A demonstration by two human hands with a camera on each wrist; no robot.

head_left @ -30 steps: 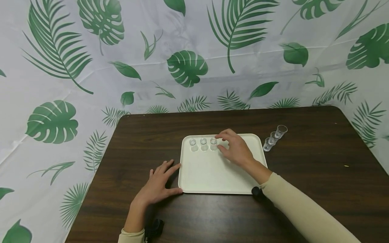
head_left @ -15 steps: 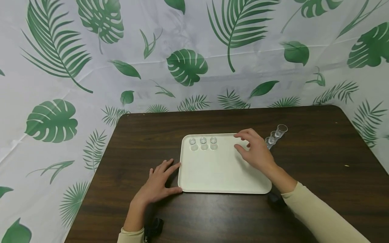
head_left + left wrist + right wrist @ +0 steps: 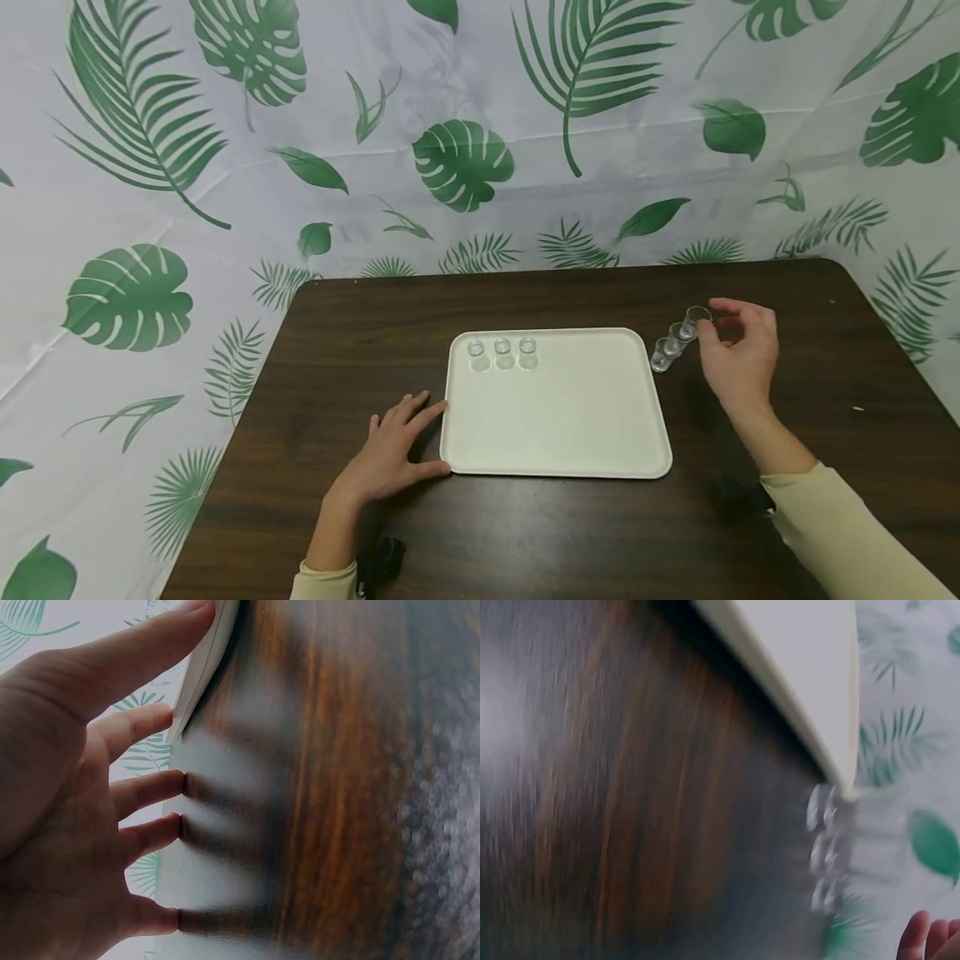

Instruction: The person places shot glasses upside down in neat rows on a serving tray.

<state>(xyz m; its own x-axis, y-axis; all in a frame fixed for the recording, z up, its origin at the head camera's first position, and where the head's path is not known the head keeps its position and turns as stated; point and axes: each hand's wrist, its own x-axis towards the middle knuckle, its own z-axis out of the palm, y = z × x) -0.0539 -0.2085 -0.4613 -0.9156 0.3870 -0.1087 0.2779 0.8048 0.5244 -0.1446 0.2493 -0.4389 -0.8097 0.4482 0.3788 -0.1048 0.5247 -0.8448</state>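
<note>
My left hand (image 3: 386, 457) lies with fingers spread at the white tray's left edge. In the left wrist view, thumb and forefinger of the left hand (image 3: 67, 780) meet the tray's rim (image 3: 206, 664), while the other fingertips touch the table. On the tray (image 3: 555, 417), three small clear shot glasses stand in a row along the back left, the rightmost shot glass (image 3: 527, 353) among them. My right hand (image 3: 742, 354) is beside the farthest of three more shot glasses (image 3: 697, 322), thumb and forefinger parted near its rim. Contact there cannot be made out; the right wrist view is blurred.
The dark wooden table (image 3: 360, 350) reaches back to a white cloth (image 3: 345, 225) printed with green leaves. A slanted row of glasses, with a near shot glass (image 3: 662, 357), stands just off the tray's right edge. A small pale speck (image 3: 857, 408) lies farther right.
My right hand has left the third shot glass on the tray and moved right, off the tray, to the glasses on the table. The left hand has stayed put.
</note>
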